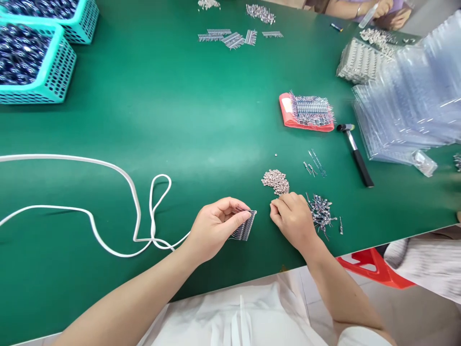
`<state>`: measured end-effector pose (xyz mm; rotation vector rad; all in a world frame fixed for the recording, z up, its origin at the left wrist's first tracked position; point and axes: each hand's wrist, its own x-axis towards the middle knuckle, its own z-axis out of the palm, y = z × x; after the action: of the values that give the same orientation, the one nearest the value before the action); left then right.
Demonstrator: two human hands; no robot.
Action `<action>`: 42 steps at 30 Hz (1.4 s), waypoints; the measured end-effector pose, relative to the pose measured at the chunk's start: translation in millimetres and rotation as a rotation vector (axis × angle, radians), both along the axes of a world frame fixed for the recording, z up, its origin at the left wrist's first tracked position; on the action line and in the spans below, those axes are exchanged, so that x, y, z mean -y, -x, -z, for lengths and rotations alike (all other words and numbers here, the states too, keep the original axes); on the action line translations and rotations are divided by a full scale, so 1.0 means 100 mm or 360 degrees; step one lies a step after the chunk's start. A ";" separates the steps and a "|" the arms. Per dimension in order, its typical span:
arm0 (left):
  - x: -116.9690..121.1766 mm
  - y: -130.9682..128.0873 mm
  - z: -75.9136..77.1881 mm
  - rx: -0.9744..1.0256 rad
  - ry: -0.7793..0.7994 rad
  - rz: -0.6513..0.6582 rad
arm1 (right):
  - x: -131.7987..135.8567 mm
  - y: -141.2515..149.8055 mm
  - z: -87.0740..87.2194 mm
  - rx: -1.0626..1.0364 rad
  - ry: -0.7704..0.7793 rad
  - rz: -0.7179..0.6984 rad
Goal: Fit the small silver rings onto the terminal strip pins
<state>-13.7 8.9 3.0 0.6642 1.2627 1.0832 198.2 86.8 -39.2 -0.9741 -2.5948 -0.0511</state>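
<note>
My left hand is closed on a small comb-like strip of metal pins, held just above the green table. My right hand is curled with fingertips pinched together beside a little heap of tiny silvery rings; what it pinches is too small to see. A loose pile of thin wired parts lies just right of that hand.
A white cord loops at left. Teal baskets of dark parts stand far left. A red pad with pin strips, a small hammer, clear plastic trays and more pin strips lie beyond. Another person's hands work at top right.
</note>
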 end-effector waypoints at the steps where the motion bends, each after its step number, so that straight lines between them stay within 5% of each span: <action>1: 0.01 0.00 0.00 -0.0008 -0.0030 0.0011 | 0.01 0.00 -0.02 -0.0115 0.0051 0.0002; 7: 0.11 -0.02 -0.04 0.0020 -0.0389 0.0185 | 0.22 0.06 -0.32 -0.0839 0.0621 0.0004; 14: 0.17 -0.05 -0.11 -0.0294 -0.0911 0.0279 | 0.35 0.20 -0.37 -0.1116 0.0591 -0.0117; 30: 0.21 -0.11 -0.12 -0.0385 -0.0858 0.0278 | 0.36 0.25 -0.29 -0.1085 0.0308 -0.0040; 42: 0.21 -0.11 -0.07 0.0337 -0.0400 0.0226 | 0.37 0.23 -0.33 -0.0997 0.0096 -0.0032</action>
<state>-3.0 -12.6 10.3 0.7935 0.8930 1.1712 175.3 49.4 -6.3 -0.8175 -2.0349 0.2930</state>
